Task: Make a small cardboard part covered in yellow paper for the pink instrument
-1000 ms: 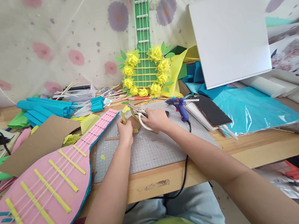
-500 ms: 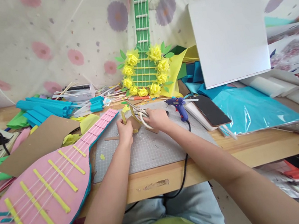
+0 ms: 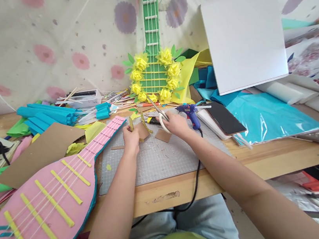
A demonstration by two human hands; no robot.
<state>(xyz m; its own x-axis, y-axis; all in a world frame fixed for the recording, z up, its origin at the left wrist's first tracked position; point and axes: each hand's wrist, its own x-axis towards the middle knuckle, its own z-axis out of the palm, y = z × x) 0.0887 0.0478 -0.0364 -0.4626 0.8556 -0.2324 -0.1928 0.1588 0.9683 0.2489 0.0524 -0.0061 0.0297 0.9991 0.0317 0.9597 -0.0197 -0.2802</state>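
Note:
My left hand (image 3: 131, 138) is closed on a small cardboard piece (image 3: 142, 131) with yellow strips standing along its edges. My fingers hide part of it. In my right hand (image 3: 178, 124) are scissors (image 3: 163, 119) with white handles, their blades pointing up and to the left, apart from the cardboard. Both hands are over a grey cutting mat (image 3: 171, 163). A square cardboard scrap (image 3: 163, 135) lies on the mat between them. Just right of my right hand is a blue glue gun (image 3: 190, 115).
A pink toy guitar (image 3: 45, 206) lies at the left. A green guitar (image 3: 155, 56) with yellow paper flowers leans at the back. A black phone (image 3: 226, 117), blue wrapped paper (image 3: 268, 116) and a white board (image 3: 245, 40) are at the right. The glue gun's cord (image 3: 198, 183) hangs over the table edge.
My right hand has moved right with the scissors, away from the cardboard piece in my left hand. The cardboard scrap on the mat is now uncovered. My left hand has shifted slightly left.

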